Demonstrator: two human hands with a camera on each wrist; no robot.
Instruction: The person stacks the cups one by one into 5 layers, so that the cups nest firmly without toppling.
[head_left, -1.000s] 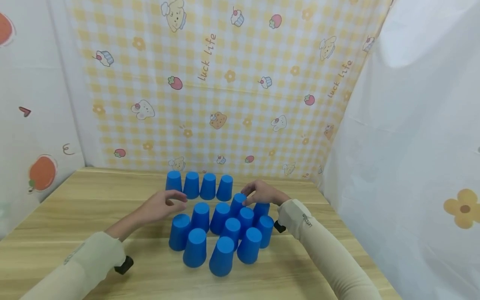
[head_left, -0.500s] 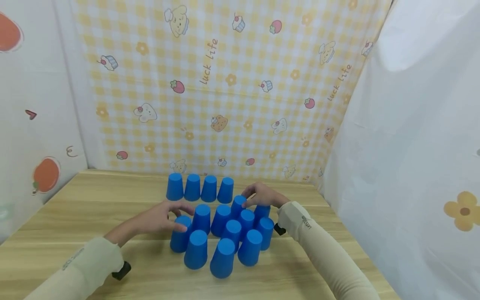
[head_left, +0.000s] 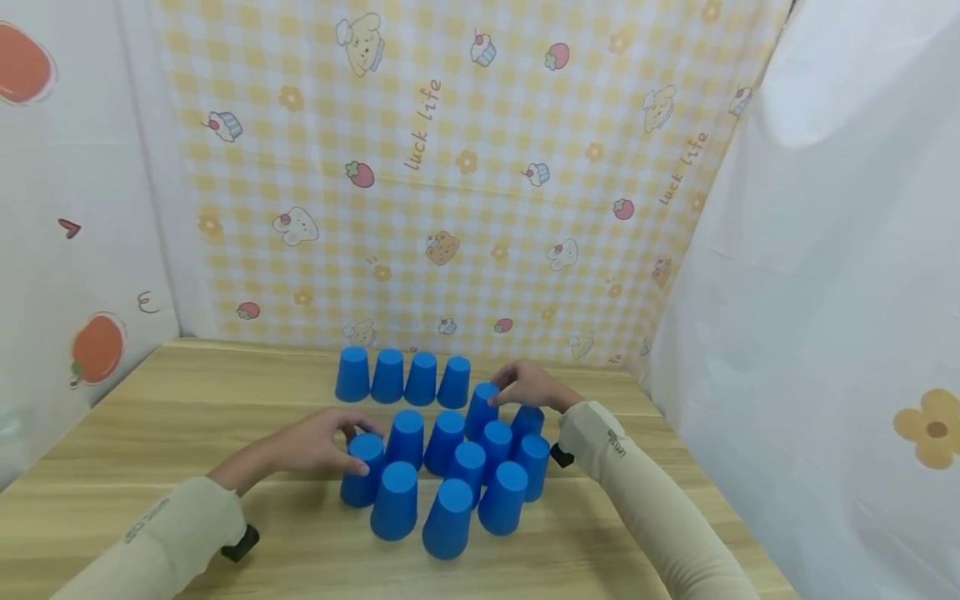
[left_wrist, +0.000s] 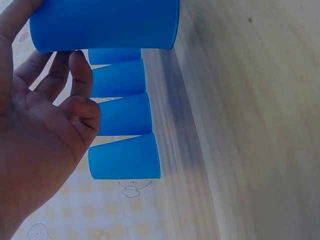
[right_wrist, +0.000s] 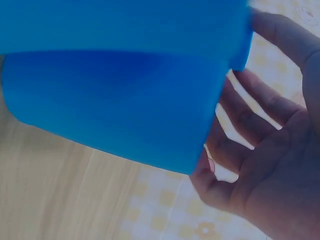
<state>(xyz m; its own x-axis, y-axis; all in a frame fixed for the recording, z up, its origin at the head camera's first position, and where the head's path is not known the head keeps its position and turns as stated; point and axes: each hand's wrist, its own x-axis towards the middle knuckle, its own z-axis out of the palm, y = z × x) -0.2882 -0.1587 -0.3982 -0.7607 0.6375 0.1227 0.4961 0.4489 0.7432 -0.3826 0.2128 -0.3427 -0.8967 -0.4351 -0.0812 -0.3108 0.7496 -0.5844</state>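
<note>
Many plain blue cups stand upside down on the wooden table in the head view. My left hand (head_left: pixel 311 442) grips the leftmost front cup (head_left: pixel 357 485), thumb at its near side and fingers behind. In the left wrist view this cup (left_wrist: pixel 105 25) lies across the top, with the left hand (left_wrist: pixel 45 125) round its narrow end. My right hand (head_left: pixel 528 386) pinches a cup (head_left: pixel 481 413) at the back of the cluster, near its top. Nearer cups (right_wrist: pixel 110 105) largely hide that cup in the right wrist view, where the right hand's fingers (right_wrist: pixel 240 120) curl behind them.
A row of several blue cups (head_left: pixel 387 379) stands at the back of the table (head_left: pixel 247 375). More cups (head_left: pixel 447 525) crowd between and in front of my hands. A checked cloth (head_left: pixel 495 208) hangs behind, with white sheets (head_left: pixel 810 292) at the sides.
My left hand has come down and forward from above the table onto the leftmost front cup and closed round it. My right hand's cup has shifted slightly up and away from its neighbours.
</note>
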